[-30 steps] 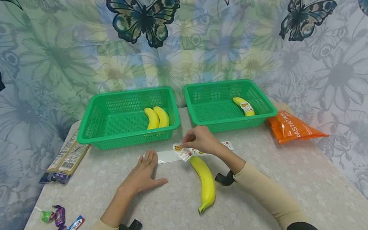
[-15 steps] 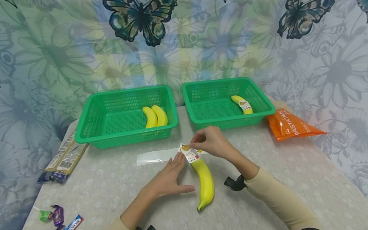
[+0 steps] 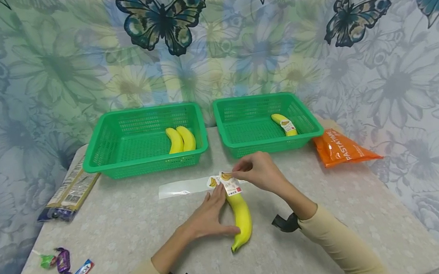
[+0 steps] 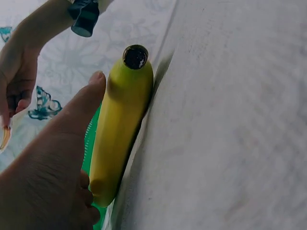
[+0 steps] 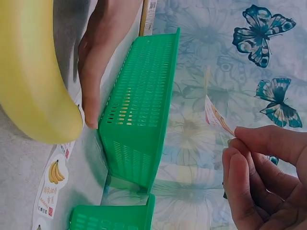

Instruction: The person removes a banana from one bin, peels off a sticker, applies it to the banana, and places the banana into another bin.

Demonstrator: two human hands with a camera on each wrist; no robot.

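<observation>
A yellow banana [image 3: 240, 215] lies on the table, its stem end toward me. My right hand [image 3: 261, 173] pinches a white banana-picture sticker [image 3: 231, 187] between thumb and forefinger. In the right wrist view that sticker [image 5: 218, 116] is held by one corner, clear of the banana. My left hand [image 3: 211, 218] lies along the banana's left side, fingers extended and thumb near the stem end. Whether it touches the peel I cannot tell. Behind the banana runs a clear sticker strip [image 3: 182, 188]; more stickers [image 5: 52, 184] on it show in the right wrist view.
At the back stand two green baskets: the left basket [image 3: 128, 167] holds two bananas [image 3: 181, 139], the right basket [image 3: 252, 148] one stickered banana [image 3: 279, 119]. An orange pasta bag [image 3: 342, 149] lies right, a long packet [image 3: 69, 191] left, several sweets [image 3: 63, 260] front left.
My left hand has slid right, from the strip's left end to the banana's side. The right hand has moved slightly right with the sticker, and the strip has shifted left.
</observation>
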